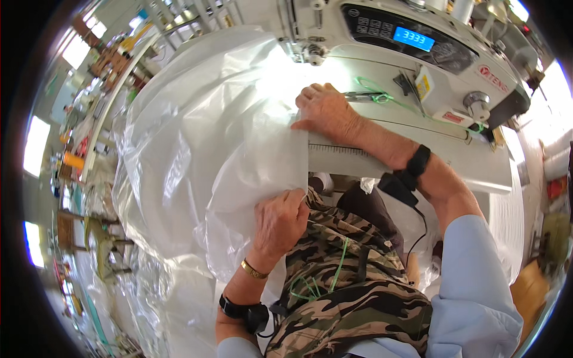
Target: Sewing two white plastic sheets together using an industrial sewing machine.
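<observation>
White, thin sheeting (197, 137) spreads in loose folds over the left part of the sewing table (418, 161) and spills off its near edge toward the floor, where more of it lies crumpled. Its right-hand hem runs as a fairly straight line down the table, from the needle area to the near edge.

At that near edge the left hand (280, 221) is clenched on the hem, fingers curled over a bunched fold of the sheeting; a gold bracelet (253, 269) and a black strap (242, 310) sit on that wrist. Just beneath the hand lies a camouflage-patterned cloth (352, 286), over the person's lap, with a green cord (337, 268) trailing across it.

Farther up the hem, the right hand (328, 113) rests flat on the table, palm down and fingers spread, pressing the edge of the sheeting against the surface without gripping it. A black band (418, 161) wraps that wrist, and a pale blue sleeve (471, 280) covers the arm.

Behind the right hand stands the sewing machine (430, 53), cream-coloured, with a lit blue display (413, 39). Small scissors (361, 95) tied to a green string lie on the machine bed, just beside the fingertips.
</observation>
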